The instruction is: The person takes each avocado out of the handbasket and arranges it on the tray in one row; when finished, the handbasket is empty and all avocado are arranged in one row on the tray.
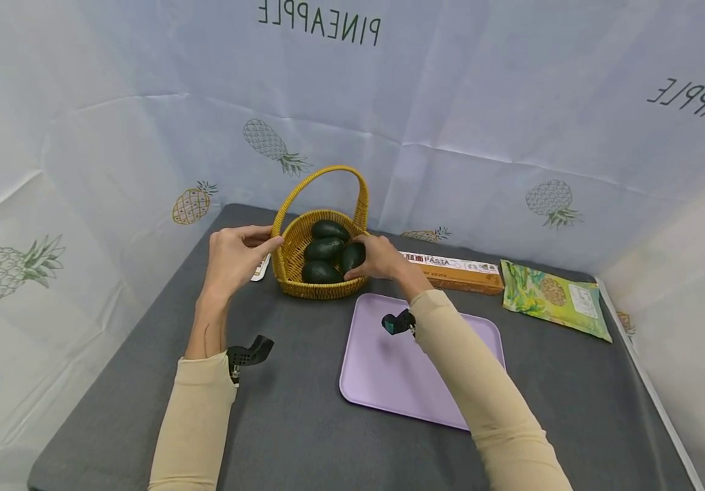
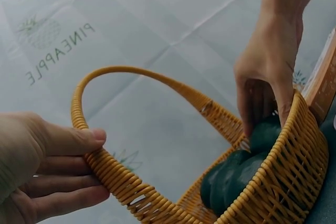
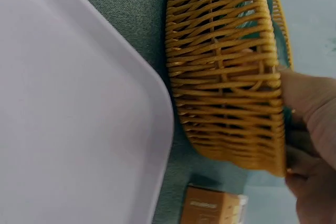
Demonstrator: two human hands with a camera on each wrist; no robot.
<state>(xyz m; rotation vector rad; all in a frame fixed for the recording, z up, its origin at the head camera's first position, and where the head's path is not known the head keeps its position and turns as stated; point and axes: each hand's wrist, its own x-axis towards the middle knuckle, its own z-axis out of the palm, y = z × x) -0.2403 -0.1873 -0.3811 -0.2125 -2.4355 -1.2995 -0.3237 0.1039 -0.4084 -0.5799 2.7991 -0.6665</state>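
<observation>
On the tabletop (image 1: pixel 291 423), a yellow wicker basket (image 1: pixel 316 292) holds four avocados (image 1: pixel 324 249). The left hand (image 1: pixel 232 258) has its fingers around the handle (image 1: pixel 361 202); the right hand (image 1: pixel 382 259) grips the rightmost avocado (image 1: pixel 352 254) inside. A lilac tray (image 1: pixel 386 365) lies just beside.

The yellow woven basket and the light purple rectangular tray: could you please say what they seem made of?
The yellow woven basket seems plastic rattan or varnished wicker, slightly glossy, with rounded strands visibly interlaced. The light purple rectangular tray is probably matte plastic: its surface looks smooth and evenly coloured.
</observation>
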